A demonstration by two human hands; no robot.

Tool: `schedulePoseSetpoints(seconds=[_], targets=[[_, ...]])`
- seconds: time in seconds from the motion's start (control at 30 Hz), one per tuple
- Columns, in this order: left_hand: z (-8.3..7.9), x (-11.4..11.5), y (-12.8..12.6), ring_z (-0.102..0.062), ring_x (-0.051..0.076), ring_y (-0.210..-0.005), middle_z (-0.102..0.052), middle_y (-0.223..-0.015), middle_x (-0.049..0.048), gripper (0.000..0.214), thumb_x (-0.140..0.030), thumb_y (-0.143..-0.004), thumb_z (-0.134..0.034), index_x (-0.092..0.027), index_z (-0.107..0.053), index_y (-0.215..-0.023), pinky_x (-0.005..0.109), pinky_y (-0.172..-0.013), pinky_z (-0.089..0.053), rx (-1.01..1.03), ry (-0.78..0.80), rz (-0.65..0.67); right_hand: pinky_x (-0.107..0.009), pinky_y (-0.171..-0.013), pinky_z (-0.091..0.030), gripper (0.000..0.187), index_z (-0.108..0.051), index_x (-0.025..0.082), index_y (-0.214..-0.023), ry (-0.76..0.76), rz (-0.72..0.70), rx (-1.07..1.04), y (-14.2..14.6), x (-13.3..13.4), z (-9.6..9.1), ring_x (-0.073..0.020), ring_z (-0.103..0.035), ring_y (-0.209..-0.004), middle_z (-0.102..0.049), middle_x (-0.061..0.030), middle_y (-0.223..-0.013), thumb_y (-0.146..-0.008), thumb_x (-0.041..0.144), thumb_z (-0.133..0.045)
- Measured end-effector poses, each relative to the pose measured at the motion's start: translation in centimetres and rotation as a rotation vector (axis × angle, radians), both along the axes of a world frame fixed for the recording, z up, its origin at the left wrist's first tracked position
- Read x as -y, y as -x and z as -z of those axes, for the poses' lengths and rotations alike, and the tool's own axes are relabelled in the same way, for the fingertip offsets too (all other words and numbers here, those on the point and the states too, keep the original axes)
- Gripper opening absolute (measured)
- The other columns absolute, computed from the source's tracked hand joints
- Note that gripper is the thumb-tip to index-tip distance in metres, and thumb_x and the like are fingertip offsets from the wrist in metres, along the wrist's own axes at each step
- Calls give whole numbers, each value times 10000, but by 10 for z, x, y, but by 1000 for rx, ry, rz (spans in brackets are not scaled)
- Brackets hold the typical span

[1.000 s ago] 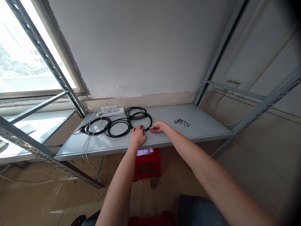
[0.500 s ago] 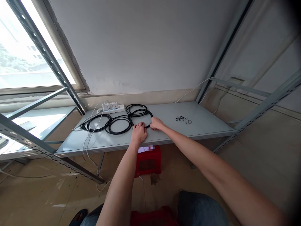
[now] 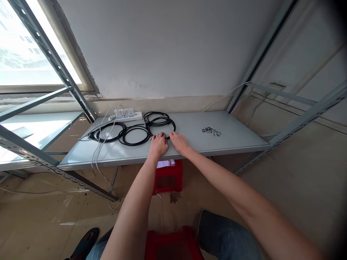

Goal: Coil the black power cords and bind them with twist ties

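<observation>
Several loops of black cable lie side by side on the grey shelf [image 3: 189, 121]. The rightmost black cable coil [image 3: 175, 125] has its near edge under my hands. My left hand [image 3: 159, 144] rests on that edge, fingers curled over the cable. Close on its right, my right hand [image 3: 179, 142] pinches the same coil, its fingertips partly hidden. Left of them lie a middle coil [image 3: 132, 144] and a left coil [image 3: 108, 140], touching each other. A small tangle of thin black ties [image 3: 211, 131] sits apart on the right.
A white power strip [image 3: 127, 116] with plugged-in adapters stands at the back by the wall. White cords [image 3: 98, 153] hang over the shelf's front edge. Metal uprights [image 3: 245, 81] frame the shelf. One red stool [image 3: 168, 178] is underneath, another red stool [image 3: 170, 238] nearer me.
My right hand has turned and shifted slightly left along the coil's near edge, closer to my left hand. My view has tilted a little downward. The other coils stay in place.
</observation>
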State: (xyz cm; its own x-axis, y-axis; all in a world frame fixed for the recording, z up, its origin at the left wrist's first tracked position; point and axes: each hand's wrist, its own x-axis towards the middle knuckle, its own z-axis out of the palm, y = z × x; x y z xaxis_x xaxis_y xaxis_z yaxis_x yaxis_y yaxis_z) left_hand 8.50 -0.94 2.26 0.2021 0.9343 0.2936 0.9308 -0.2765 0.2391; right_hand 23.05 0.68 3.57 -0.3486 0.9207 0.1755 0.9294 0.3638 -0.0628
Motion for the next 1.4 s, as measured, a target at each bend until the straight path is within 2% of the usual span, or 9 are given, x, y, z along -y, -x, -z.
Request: schedulePoseSetpoints(seconds=[0.17,0.37,0.57,0.77,1.13,1.27,1.4], targets=[[-2,1,0,-552,290,-1290,-602,-1427,118,368,-223,-1008,-386,-193,-639,-1273,455,-1134,-355,-7,-1,-3,-328,-794,-443,249,-540,199,-1235,-11,63,-168,-11,-4,12,-260,-682,-982,-702,-133,-1197,-1076,215,-349],[-1,1,0,-545,288,-1304,-594,-1438,114,373,-230,-1012,-381,-205,-631,-1289,458,-1141,-353,-17,4,-2,-322,-769,-429,254,-508,195,-1259,-10,90,-182,-8,-5,13,-258,-683,-954,-713,-131,-1166,-1090,251,-328],[1,1,1,-554,290,-1299,-593,-1439,111,352,-229,-1006,-394,-212,-637,-1260,459,-1146,-352,-13,-16,0,-306,-753,-416,257,-578,205,-1156,-49,87,-183,-8,-7,17,-245,-674,-950,-717,-109,-1113,-1095,313,-352],[3,-1,1,-559,294,-1291,-597,-1430,117,358,-229,-1002,-397,-213,-639,-1265,465,-1142,-355,-10,-22,1,-302,-740,-409,283,-599,208,-1176,-63,88,-201,-9,-8,17,-229,-662,-928,-701,-100,-1142,-1085,265,-338],[-1,1,0,-559,283,-1294,-597,-1434,109,356,-225,-1011,-392,-217,-627,-1280,444,-1136,-359,-28,-14,-7,-293,-718,-395,206,-632,220,-1118,-74,68,-213,-10,-4,12,-199,-646,-897,-681,-74,-1139,-1034,239,-446],[0,1,0,-565,287,-1280,-605,-1422,112,366,-223,-1008,-392,-205,-625,-1291,452,-1135,-363,-23,-33,-6,-290,-740,-400,268,-624,210,-1133,-67,61,-214,-10,-2,11,-198,-649,-919,-682,-79,-1129,-1090,320,-382],[3,-1,1,-569,283,-1271,-604,-1425,111,364,-216,-1003,-405,-200,-623,-1294,451,-1130,-364,-26,-41,1,-285,-738,-387,300,-625,202,-1137,-37,59,-230,-12,-5,11,-196,-651,-917,-691,-84,-1121,-1103,281,-338]])
